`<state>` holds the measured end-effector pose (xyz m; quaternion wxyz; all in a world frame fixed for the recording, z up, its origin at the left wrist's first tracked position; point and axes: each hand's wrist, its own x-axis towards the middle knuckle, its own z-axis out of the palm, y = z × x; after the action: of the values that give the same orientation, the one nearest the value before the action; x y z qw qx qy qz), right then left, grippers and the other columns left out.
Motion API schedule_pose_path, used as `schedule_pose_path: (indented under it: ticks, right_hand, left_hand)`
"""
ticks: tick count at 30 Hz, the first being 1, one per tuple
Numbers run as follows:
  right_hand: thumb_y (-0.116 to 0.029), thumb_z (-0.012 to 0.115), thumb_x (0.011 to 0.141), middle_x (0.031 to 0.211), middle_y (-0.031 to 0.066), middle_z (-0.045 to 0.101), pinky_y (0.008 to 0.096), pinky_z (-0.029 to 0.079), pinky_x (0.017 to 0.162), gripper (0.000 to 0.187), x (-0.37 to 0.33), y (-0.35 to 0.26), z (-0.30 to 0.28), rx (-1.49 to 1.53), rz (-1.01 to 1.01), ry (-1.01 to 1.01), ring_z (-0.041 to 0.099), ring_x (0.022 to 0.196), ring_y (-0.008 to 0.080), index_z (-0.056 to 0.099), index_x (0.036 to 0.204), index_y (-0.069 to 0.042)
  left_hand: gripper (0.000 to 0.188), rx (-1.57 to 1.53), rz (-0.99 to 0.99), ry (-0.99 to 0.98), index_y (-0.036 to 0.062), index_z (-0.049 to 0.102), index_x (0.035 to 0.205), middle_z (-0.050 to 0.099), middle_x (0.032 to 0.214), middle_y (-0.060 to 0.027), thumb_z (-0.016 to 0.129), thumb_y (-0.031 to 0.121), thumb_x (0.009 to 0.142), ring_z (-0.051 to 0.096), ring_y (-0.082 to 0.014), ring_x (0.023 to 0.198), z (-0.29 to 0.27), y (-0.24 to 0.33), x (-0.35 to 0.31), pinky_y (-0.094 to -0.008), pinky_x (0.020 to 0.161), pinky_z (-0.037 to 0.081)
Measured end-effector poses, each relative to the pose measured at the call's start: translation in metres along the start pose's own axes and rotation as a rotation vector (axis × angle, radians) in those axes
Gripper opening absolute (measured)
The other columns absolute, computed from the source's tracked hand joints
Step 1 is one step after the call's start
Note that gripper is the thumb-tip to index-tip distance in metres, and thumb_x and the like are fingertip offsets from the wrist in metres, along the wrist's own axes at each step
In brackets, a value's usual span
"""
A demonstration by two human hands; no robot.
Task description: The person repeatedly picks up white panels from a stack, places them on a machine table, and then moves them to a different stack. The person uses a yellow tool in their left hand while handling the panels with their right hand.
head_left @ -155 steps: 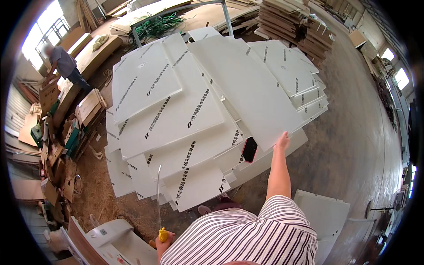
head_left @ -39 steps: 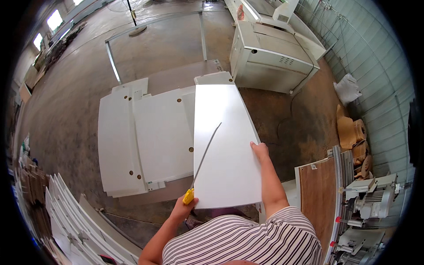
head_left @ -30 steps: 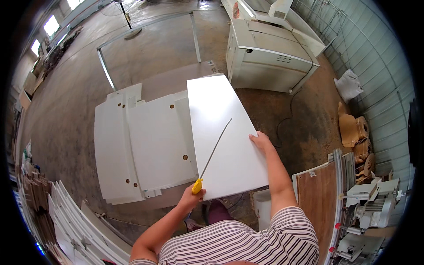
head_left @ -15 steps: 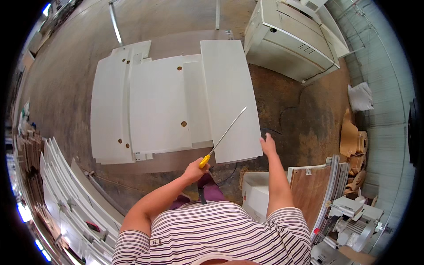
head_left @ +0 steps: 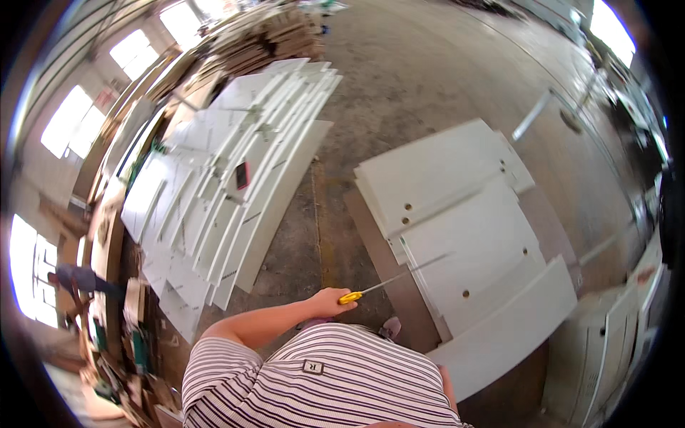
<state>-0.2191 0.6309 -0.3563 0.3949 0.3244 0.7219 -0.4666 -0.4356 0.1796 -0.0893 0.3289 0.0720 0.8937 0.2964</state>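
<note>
My left hand (head_left: 330, 302) is closed around the yellow handle of a long screwdriver (head_left: 351, 297). Its thin metal shaft points up and to the right, and the far end is blurred over the white panels. Those white panels (head_left: 479, 239) lie overlapping on a brown board (head_left: 414, 292) to my right, several with round holes. Of my right arm only a sliver shows beside my striped shirt; the right hand is out of sight.
On the left stands a big stack of white panels (head_left: 260, 203) with a dark red-edged phone (head_left: 242, 175) on it. Brown boards (head_left: 264, 39) are piled behind. A person (head_left: 84, 278) is at the far left. A pale cabinet-like machine (head_left: 589, 357) stands at lower right.
My view has swung left, bringing the panel stack in and shifting the laid-out panels rightward. The screwdriver stays in my left hand, its shaft lower. My right hand has left view.
</note>
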Motion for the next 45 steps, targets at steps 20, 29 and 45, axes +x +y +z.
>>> schedule_pose_path:
  ticks: [20, 29, 45]
  right_hand:
    - [-0.023, 0.058, 0.09, 0.084, 0.009, 0.067, 0.0296, 0.053, 0.067, 0.024, -0.005, -0.536, 0.371, -0.686, -0.763, -0.431, 0.066, 0.073, 0.0159, 0.063, 0.097, 0.0]
    - [-0.029, 0.059, 0.088, 0.072, 0.0069, 0.066, 0.0291, 0.051, 0.063, 0.028, -0.068, -0.681, 0.537, -0.859, -1.092, -0.591, 0.064, 0.066, 0.0128, 0.064, 0.086, -0.001]
    - [-0.008, 0.065, 0.079, 0.109, 0.0177, 0.053, 0.0429, 0.041, 0.089, 0.031, -0.085, -0.968, 0.812, -0.393, -2.06, -0.269, 0.05, 0.103, 0.0366, 0.051, 0.106, -0.001]
  left_hand:
    - [0.028, -1.532, -0.332, 1.557, 0.0079, 0.051, 0.064, 0.044, 0.05, 0.0, 0.062, 0.02, 0.087, 0.049, -0.0143, 0.046, -0.056, -0.304, -0.3, -0.0302, 0.049, 0.041]
    - [0.02, -1.769, -0.478, 1.558, 0.0075, 0.053, 0.077, 0.053, 0.07, -0.0024, 0.063, 0.021, 0.088, 0.055, -0.0141, 0.065, -0.016, -0.319, -0.346, -0.0347, 0.06, 0.052]
    - [0.033, -1.83, -1.043, 1.863, 0.0037, 0.054, 0.102, 0.062, 0.09, -0.009, 0.059, 0.035, 0.091, 0.06, -0.0152, 0.08, -0.135, -0.361, -0.275, -0.036, 0.071, 0.057]
